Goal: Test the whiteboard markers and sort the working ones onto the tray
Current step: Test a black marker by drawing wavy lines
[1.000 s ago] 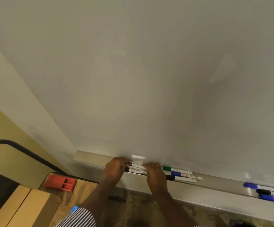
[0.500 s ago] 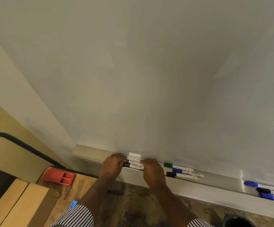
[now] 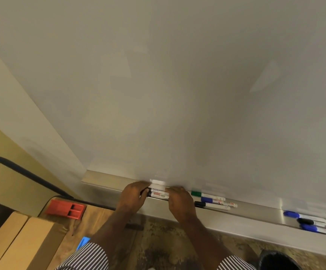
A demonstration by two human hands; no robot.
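Both hands have closed in: the left hand and right hand now grip the black markers on the tray, fingers curled, gathering them for testing.

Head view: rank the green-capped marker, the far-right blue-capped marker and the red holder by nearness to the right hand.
From the right hand:
1. Green-capped marker, just to its right on the tray.
2. Red holder, left, below the tray.
3. Blue-capped marker, far right on the tray.
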